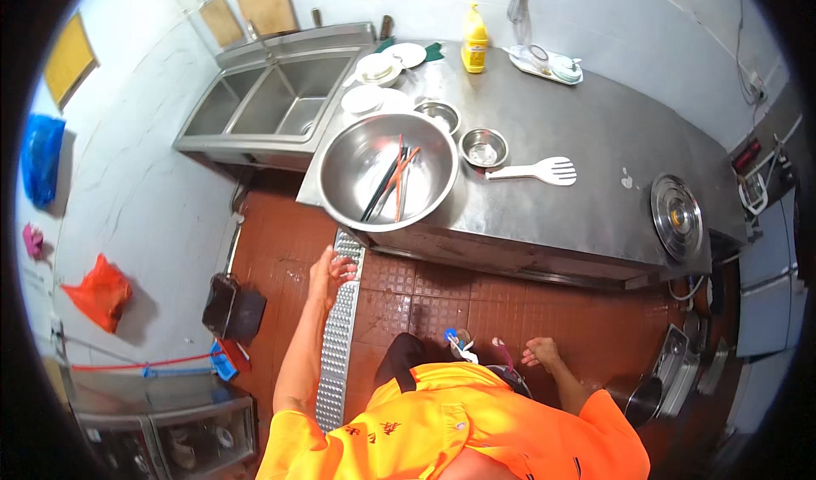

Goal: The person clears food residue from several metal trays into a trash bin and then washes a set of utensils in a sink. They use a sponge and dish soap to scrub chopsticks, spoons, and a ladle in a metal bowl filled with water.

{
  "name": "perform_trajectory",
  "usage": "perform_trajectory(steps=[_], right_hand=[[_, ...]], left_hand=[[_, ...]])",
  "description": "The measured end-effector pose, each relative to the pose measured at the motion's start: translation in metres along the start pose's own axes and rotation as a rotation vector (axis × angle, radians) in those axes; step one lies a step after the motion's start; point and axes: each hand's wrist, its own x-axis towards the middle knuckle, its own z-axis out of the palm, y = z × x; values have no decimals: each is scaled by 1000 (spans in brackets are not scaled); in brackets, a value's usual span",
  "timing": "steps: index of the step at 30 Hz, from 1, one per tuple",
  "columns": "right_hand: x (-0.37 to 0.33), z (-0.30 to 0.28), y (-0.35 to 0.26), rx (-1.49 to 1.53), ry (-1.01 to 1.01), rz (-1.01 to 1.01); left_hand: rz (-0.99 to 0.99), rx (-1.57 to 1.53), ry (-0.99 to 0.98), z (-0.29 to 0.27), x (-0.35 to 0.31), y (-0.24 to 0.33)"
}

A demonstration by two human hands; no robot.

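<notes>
My left hand [330,278] is raised over the floor drain, just below the steel bowl, its fingers loosely bent and apart with nothing in them. Low beside my body is my right hand [540,352], empty, its fingers slackly curled. The large steel bowl [340,174] sits at the counter's left front corner and holds several chopsticks [399,178], black and red. Two small steel bowls [484,148] stand beside it. A white slotted spatula [544,171] lies on the counter to their right. Neither hand touches any of these.
A steel counter [586,217] runs ahead of me, with white plates [374,68], a yellow bottle [474,42], a white tray [544,65] and a round lid [677,217]. A double sink [297,89] adjoins on the left. A black bin [234,308] stands by the left wall.
</notes>
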Motion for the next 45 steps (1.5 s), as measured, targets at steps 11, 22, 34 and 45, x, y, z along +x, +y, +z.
perform_trajectory(steps=[11, 22, 34, 45], right_hand=[[-87, 40, 35, 298, 497, 221], [-118, 117, 109, 477, 563, 186], [-150, -64, 234, 601, 917, -46], [-220, -344, 255, 1290, 1133, -276]], left_hand=[[-431, 154, -116, 59, 126, 64], [-457, 318, -178, 85, 68, 64], [-353, 427, -417, 335, -109, -19], [-413, 452, -535, 560, -208, -156]])
